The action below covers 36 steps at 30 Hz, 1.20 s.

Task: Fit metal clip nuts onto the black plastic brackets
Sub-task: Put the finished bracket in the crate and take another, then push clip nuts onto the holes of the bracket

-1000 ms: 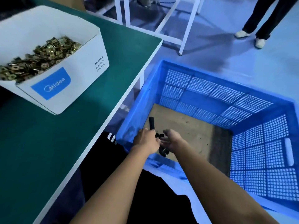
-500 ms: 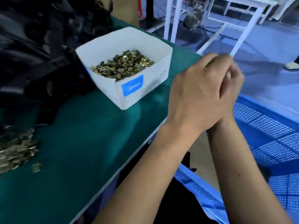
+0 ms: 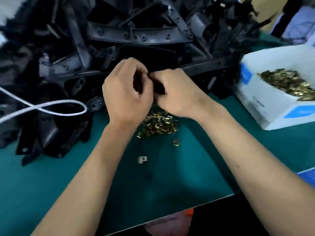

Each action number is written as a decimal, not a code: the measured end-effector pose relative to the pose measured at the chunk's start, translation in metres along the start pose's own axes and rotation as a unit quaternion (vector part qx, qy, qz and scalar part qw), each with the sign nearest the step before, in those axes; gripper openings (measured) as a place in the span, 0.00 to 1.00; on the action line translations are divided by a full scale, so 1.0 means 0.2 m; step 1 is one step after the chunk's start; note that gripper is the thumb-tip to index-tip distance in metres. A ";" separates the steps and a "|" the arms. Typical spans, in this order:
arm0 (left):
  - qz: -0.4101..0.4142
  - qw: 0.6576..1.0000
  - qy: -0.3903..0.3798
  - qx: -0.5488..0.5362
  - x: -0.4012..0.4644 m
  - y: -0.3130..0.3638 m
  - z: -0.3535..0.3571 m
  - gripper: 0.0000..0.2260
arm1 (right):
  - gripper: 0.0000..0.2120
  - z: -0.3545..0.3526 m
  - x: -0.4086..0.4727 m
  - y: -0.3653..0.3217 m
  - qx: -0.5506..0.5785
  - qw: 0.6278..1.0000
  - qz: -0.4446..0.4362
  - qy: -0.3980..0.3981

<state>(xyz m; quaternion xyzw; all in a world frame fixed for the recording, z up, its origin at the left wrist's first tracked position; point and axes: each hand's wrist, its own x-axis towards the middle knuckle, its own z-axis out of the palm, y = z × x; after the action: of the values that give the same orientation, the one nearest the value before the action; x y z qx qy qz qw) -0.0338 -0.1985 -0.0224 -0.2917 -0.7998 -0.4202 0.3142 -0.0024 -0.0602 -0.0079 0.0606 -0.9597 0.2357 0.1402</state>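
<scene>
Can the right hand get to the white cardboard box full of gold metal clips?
Probably yes. The right hand is curled round something dark, but bare green table lies between it and the white cardboard box, whose top is open.

Curled hands (image 3: 150, 92) above clip nuts (image 3: 158, 124)

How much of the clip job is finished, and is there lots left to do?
Nothing finished shows on this table. Right now the left hand and the right hand are curled together around something dark, probably a bracket; it is mostly hidden. Lots is left: a big heap of black brackets sits behind, a small pile of clip nuts lies under the hands, and the white box holds many more.
</scene>
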 end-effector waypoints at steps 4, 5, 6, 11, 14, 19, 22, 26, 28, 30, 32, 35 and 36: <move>0.009 0.989 -0.054 0.135 -0.06 -0.29 -0.06 0.09 | 0.15 0.15 0.01 -0.09 -0.067 0.990 -0.049 -0.111; 0.013 0.985 -0.086 0.146 -0.07 -0.34 -0.06 0.14 | 0.19 0.19 0.00 -0.08 -0.090 0.987 -0.064 -0.117; 0.018 0.978 -0.129 0.162 -0.06 -0.38 -0.05 0.20 | 0.21 0.21 -0.01 -0.06 -0.098 0.985 -0.078 -0.117; -0.003 0.948 -0.211 0.239 -0.05 -0.43 0.02 0.26 | 0.07 0.24 -0.01 0.01 -0.025 0.990 -0.087 -0.112; 0.009 0.967 -0.120 0.223 -0.04 -0.41 0.00 0.20 | 0.02 0.22 -0.02 0.03 0.065 0.992 -0.075 -0.078; 0.008 0.993 -0.028 0.113 -0.04 -0.38 -0.02 0.22 | 0.03 0.15 -0.05 0.07 0.243 0.967 -0.076 -0.002; 0.003 0.996 0.033 0.078 -0.03 -0.36 -0.03 0.20 | 0.04 0.10 -0.07 0.11 0.362 0.930 -0.064 0.027; -0.012 0.990 0.135 -0.046 0.00 -0.32 -0.04 0.10 | 0.04 0.10 -0.07 0.15 0.450 0.892 0.003 0.054; -0.012 0.981 0.169 -0.095 0.02 -0.30 -0.06 0.05 | 0.04 0.13 -0.06 0.15 0.455 0.888 0.039 0.062; -0.018 0.971 0.159 -0.177 0.04 -0.28 -0.08 0.02 | 0.05 0.15 -0.05 0.15 0.455 0.886 0.062 0.066; -0.061 0.956 0.079 -0.278 0.06 -0.26 -0.12 0.03 | 0.06 0.16 -0.05 0.16 0.459 0.883 0.078 0.067; -0.207 0.896 -0.182 -0.348 0.05 -0.24 -0.18 0.11 | 0.03 0.16 -0.05 0.16 0.466 0.876 0.105 0.066; -0.235 0.877 -0.263 -0.326 0.04 -0.24 -0.19 0.16 | 0.01 0.17 -0.05 0.16 0.466 0.874 0.117 0.068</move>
<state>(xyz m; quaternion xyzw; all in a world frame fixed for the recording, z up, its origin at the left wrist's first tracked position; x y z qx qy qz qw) -0.0643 -0.2527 -0.0234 -0.2805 -0.7157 -0.6265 -0.1289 -0.0068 -0.0474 -0.0529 -0.0103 -0.7268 0.6741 0.1315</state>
